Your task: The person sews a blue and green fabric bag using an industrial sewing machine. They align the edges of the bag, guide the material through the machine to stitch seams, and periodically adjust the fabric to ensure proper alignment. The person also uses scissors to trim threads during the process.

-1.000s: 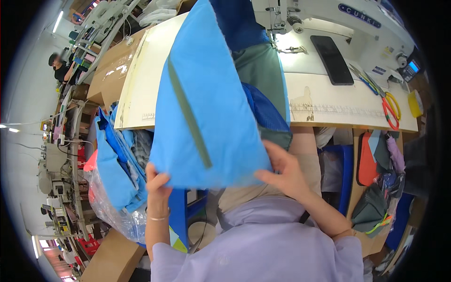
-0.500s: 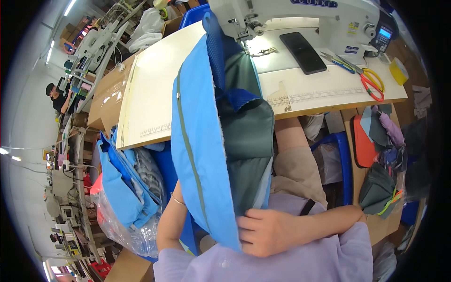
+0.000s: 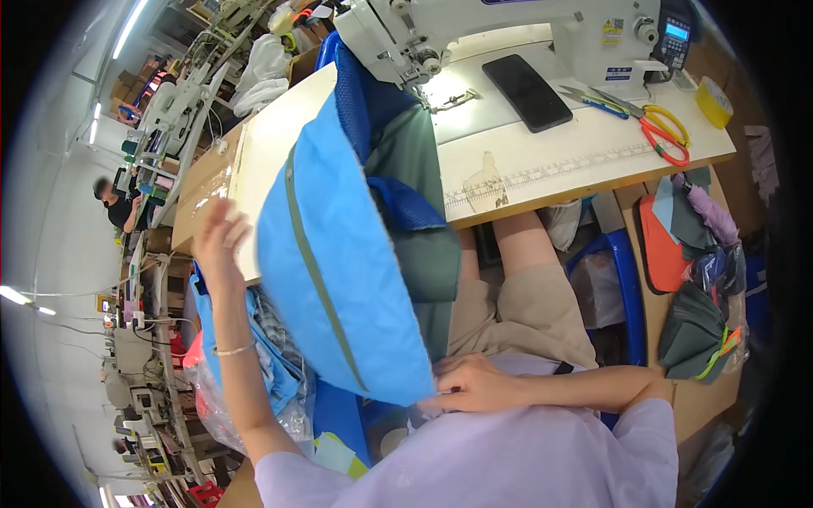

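A light blue fabric piece [image 3: 322, 254] with a long olive strip and dark green [image 3: 423, 271] and dark blue mesh [image 3: 351, 93] layers hangs over the table's front edge, its upper end under the sewing machine's needle area [image 3: 415, 80]. My right hand [image 3: 466, 383] is closed on its lower corner, near my lap. My left hand [image 3: 220, 237] is raised to the left of the fabric, fingers apart and slightly blurred, holding nothing.
The white table [image 3: 550, 178] holds a black phone [image 3: 525, 91], scissors [image 3: 656, 131] and yellow tape [image 3: 711, 102]. Bagged blue fabric [image 3: 284, 381] lies left of my lap, fabric pieces [image 3: 665, 237] on a board right. A co-worker [image 3: 114, 203] is at machines far left.
The fabric has swung from spread flat to hanging folded along the lower middle. My left hand has let go and risen up leftward; my right hand has moved down and left, still gripping.
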### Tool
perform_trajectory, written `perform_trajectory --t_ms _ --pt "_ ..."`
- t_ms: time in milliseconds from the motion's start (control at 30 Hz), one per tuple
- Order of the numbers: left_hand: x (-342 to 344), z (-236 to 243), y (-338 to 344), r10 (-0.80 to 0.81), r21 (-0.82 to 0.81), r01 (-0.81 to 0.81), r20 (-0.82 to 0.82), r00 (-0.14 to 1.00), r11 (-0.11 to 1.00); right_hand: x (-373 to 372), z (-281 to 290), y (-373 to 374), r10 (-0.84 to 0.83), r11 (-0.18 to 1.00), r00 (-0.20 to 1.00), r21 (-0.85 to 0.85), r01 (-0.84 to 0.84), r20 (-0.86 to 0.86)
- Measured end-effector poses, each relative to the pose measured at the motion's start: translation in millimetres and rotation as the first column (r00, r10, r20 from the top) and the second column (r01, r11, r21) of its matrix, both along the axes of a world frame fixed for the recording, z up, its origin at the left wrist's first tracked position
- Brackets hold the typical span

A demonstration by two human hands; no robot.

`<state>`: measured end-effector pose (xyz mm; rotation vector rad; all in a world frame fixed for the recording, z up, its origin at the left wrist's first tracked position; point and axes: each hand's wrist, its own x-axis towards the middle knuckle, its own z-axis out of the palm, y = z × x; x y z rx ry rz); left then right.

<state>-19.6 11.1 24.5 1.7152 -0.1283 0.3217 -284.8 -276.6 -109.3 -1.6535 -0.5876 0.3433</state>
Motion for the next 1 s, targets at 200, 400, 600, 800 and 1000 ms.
perform_trajectory --t_ms 200,400,600,800,1000 --pt "-71 19 -160 -0.563 0.512 0.482 0.002 0.827 0.711 4 -8 16 -0.152 0.983 0.964 0.132 0.125 0.219" --pt "114 -52 -199 -0.089 0.807 0.349 -0.351 0.932 0.476 25 3 2 0.005 0.991 0.982 -0.134 -0.031 -0.190" --pt "149 -112 -232 -0.336 0.725 0.402 -0.245 0.909 0.559 36 -31 -4 -0.086 0.977 0.935 0.153 0.146 -0.344" --pt "145 -118 -208 -0.368 0.771 0.365 -0.182 0.912 0.521 72 -62 -60 -0.304 0.797 0.674 0.208 0.567 -0.673" --pt "110 -68 -200 -0.395 0.857 0.351 -0.193 0.898 0.379 124 -55 -36 -0.246 0.900 0.918 0.280 0.335 -0.310"
